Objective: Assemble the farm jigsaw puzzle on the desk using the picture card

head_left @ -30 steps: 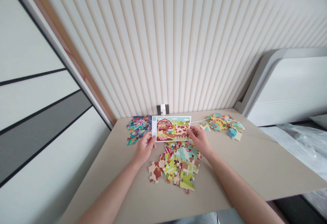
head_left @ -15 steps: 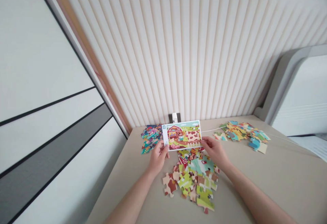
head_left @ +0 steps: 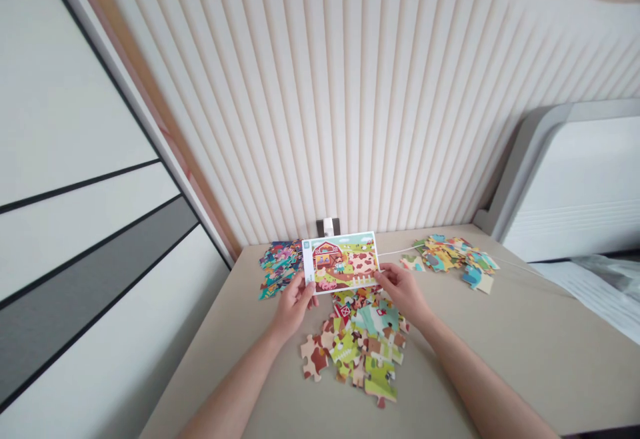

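A picture card (head_left: 343,262) showing a farm scene, with a red barn and a spotted cow, is held up between both hands. My left hand (head_left: 296,302) is closed on its lower left corner, thumb in front. At the lower right edge my right hand (head_left: 401,287) pinches the card. Below and behind it lies a heap of jigsaw puzzle pieces (head_left: 345,349) in green, brown, red and pale blue, partly hidden by the card's lower edge. Neither hand touches these pieces.
Dark blue and purple puzzle pieces (head_left: 279,267) lie at the back left of the beige table (head_left: 235,385). Another pile of yellow and blue pieces (head_left: 450,253) is at the back right. A white plug (head_left: 328,227) sits in a wall socket, its cable running right.
The whole view has shifted, so the table, card and hands appear slightly farther left. Both hands keep the same hold on the card.
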A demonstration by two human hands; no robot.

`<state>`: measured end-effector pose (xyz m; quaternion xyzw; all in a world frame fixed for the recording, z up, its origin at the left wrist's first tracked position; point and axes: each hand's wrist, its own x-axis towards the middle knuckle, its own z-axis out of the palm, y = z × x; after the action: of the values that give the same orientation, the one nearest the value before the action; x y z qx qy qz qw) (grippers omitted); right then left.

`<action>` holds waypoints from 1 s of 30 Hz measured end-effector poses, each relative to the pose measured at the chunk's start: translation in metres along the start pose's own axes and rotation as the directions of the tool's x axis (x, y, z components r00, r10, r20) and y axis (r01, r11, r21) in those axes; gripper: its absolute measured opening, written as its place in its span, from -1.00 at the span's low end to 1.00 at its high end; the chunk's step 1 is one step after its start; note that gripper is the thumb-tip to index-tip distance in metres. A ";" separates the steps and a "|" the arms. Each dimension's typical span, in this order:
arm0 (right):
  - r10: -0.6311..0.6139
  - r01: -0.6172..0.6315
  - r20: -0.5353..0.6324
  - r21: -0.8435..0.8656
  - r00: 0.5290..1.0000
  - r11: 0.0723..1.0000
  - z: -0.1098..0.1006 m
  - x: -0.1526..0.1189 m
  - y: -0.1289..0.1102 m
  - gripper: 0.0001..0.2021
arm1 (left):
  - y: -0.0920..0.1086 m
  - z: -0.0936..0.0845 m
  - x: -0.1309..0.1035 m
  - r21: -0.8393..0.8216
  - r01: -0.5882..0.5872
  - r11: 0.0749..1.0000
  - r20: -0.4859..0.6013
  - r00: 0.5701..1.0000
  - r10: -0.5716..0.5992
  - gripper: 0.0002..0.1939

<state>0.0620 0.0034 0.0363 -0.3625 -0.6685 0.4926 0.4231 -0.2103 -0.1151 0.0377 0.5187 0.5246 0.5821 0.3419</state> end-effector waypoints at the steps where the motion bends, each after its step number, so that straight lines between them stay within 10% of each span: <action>1: 0.011 -0.012 0.017 0.024 1.000 1.000 0.000 0.000 0.000 -0.53 | 0.001 0.000 -0.001 -0.009 0.008 1.000 0.028 1.000 -0.008 -0.59; 30: 0.026 -0.030 0.041 0.085 0.999 0.996 0.000 0.000 -0.018 -0.54 | 0.000 -0.002 0.001 -0.097 0.066 0.993 0.063 0.996 -0.060 -0.60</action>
<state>0.0614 -0.0014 0.0537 -0.3436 -0.6498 0.5337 0.4181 -0.2123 -0.1141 0.0377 0.5016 0.5009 0.5805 0.4007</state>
